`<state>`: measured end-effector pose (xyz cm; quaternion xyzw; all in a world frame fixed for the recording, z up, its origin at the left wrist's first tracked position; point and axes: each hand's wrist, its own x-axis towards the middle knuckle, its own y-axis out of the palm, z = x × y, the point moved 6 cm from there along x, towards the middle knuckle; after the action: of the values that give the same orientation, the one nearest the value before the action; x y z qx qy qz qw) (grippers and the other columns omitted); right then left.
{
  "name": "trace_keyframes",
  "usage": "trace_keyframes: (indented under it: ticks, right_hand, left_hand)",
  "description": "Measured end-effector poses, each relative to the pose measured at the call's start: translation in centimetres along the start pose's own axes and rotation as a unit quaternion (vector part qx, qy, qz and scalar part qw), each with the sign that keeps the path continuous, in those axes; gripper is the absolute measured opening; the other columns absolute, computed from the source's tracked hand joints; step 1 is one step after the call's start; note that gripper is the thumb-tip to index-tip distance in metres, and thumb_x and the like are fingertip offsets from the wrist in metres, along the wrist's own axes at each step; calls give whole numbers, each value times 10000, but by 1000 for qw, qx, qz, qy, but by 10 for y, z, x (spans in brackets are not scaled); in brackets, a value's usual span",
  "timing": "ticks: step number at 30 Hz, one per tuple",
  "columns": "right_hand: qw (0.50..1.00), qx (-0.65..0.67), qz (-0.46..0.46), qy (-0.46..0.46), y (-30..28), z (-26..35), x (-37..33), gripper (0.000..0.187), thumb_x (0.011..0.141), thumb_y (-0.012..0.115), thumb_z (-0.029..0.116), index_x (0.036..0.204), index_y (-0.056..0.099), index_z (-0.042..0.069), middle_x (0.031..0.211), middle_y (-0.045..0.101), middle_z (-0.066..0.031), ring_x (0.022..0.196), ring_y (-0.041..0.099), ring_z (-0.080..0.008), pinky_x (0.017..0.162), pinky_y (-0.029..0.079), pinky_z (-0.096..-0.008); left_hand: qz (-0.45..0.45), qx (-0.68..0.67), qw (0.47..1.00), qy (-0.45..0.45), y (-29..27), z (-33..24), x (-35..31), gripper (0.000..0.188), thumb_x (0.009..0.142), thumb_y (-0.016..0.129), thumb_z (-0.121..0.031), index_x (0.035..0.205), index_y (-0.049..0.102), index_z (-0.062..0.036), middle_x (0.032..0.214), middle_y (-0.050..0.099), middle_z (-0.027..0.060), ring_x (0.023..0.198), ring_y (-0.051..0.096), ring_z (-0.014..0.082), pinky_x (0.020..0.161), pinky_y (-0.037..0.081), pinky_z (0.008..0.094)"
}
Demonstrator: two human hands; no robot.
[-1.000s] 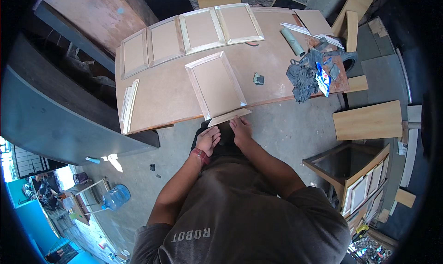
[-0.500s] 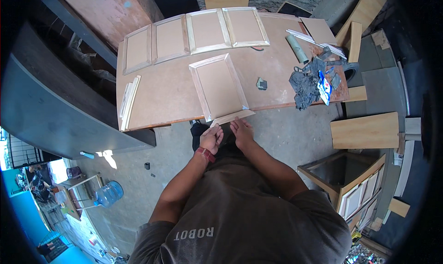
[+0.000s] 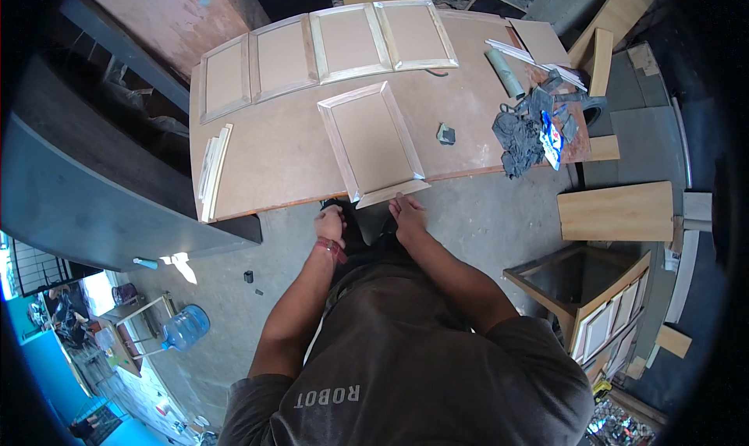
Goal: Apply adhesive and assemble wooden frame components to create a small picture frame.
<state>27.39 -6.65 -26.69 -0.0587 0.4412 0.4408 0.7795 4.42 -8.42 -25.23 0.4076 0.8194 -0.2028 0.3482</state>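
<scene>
A wooden frame (image 3: 405, 131), three-sided round a brown panel, lies at the table's near edge. A short mitred wood strip (image 3: 392, 194) sits along its near end, close against the side pieces. My right hand (image 3: 409, 216) pinches the strip at its right part, thumb and fingers together. My left hand (image 3: 330, 224) is curled closed just below the table edge, to the left of the strip and apart from it. Whatever its fingers hold, if anything, is hidden.
A row of several framed panels (image 3: 318, 44) lines the table's far side. Loose strips (image 3: 212, 173) lie at the left. A dark block (image 3: 445, 134), grey cloth (image 3: 516, 142) and green roll (image 3: 505, 73) are to the right. An open wooden cabinet (image 3: 577, 290) stands on the floor.
My left hand has let go of the strip's left end and drawn back left, curling closed. The strip now sits closer to the frame's near end, with my right hand still at it.
</scene>
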Motion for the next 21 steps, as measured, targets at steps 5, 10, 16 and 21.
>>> trace_keyframes:
  ticks: [5,10,16,21]
  right_hand:
    - [999,6,-28,-16,12,-1,-2,183,942,691,48,1079,582,-4,935,656,-83,812,672,-164,700,566,-283]
    - [999,1,-46,-18,10,2,-2,217,941,692,59,1107,555,26,957,667,-78,818,676,-163,711,575,-276]
    - [999,-12,-40,-20,11,7,-3,202,954,676,71,1102,541,52,979,673,-73,827,679,-165,738,585,-280]
    - [999,1,-38,-20,12,5,-2,211,957,676,75,1113,537,43,978,665,-73,826,678,-164,736,586,-280]
  left_hand:
    - [-16,2,1000,-8,4,-10,24,177,854,682,-216,826,697,-42,706,613,31,615,582,135,520,484,276]
    - [-29,90,995,-5,17,-21,22,245,822,730,-260,856,720,-17,763,680,72,678,626,173,601,521,344]
    - [-37,136,987,73,11,6,71,334,793,772,-300,914,740,9,930,744,134,872,688,259,856,526,371]
    - [-14,168,985,41,16,4,68,204,865,729,-223,947,693,-40,880,710,47,719,645,167,602,487,308]
